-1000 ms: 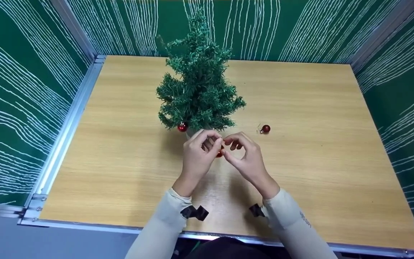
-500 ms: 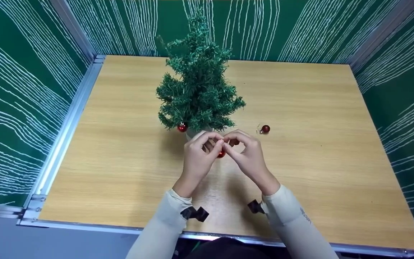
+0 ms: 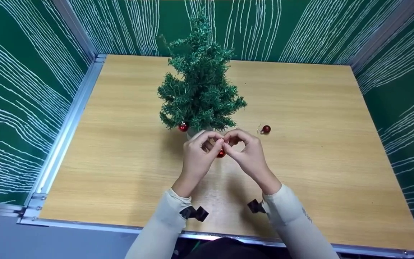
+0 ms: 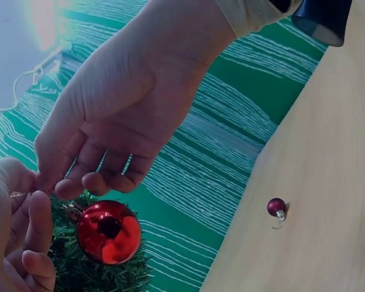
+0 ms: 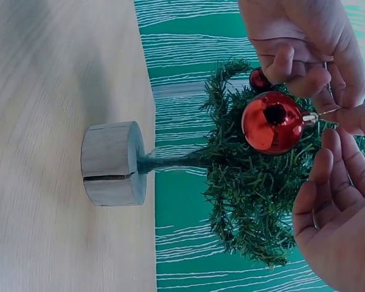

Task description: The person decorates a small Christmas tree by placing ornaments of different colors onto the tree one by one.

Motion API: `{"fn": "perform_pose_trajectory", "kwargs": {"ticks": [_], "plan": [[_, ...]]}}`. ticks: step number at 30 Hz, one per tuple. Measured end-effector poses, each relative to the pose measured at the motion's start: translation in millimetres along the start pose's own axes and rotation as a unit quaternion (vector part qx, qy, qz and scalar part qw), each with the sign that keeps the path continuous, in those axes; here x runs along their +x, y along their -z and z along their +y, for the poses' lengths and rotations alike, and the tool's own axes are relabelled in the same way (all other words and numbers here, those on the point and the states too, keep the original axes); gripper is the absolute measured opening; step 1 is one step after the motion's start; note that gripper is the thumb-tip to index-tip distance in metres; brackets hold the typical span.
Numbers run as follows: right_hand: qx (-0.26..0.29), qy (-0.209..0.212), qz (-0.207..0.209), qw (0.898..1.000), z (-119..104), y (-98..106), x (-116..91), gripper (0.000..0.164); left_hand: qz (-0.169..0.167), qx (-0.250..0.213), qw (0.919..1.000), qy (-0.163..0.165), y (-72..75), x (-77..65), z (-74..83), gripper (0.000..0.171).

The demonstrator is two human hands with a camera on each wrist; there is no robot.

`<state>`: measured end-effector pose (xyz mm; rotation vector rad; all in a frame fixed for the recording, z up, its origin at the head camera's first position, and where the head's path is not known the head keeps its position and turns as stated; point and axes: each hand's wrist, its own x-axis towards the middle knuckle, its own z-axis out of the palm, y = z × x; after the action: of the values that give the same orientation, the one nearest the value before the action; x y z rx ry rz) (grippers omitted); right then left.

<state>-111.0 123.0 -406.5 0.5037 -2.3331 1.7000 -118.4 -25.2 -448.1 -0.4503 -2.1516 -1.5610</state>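
A shiny red Christmas bauble (image 3: 221,154) hangs below the fingertips of both hands, in front of the small green Christmas tree (image 3: 200,90). My left hand (image 3: 197,158) pinches its thin hanging string (image 5: 330,111) between thumb and forefinger. From the other side, my right hand (image 3: 251,157) pinches the string too, its fingertips meeting those of the left. In the right wrist view the bauble's silver cap points toward the fingers. Another red bauble (image 3: 183,126) hangs on a low branch at the tree's left.
A dark red bauble (image 3: 266,129) with its string lies on the wooden table (image 3: 318,172), right of the tree. The tree stands on a round pale wooden base (image 5: 112,164). Green walls (image 3: 257,28) with white lines enclose the back and sides.
My right hand's thumb and forefinger have come together at the string, against the left fingertips. The bauble shows more fully below the fingers; the left hand has barely moved.
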Motion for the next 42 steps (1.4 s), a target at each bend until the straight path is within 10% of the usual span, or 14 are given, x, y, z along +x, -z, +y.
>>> {"fn": "perform_pose_trajectory", "kwargs": {"ticks": [28, 42], "plan": [[0.088, -0.010, 0.024, 0.996, 23.7, -1.6, 9.5, 0.006, -0.018, -0.037, 0.9970, 0.065, 9.8, 3.1, 4.3, 0.008], [0.052, 0.015, 0.020, 0.998, 9.5, -5.3, 24.9, 0.005, 0.006, -0.001, 0.9997, 0.024, 26.3, 27.9, 24.0, 0.008]]}}
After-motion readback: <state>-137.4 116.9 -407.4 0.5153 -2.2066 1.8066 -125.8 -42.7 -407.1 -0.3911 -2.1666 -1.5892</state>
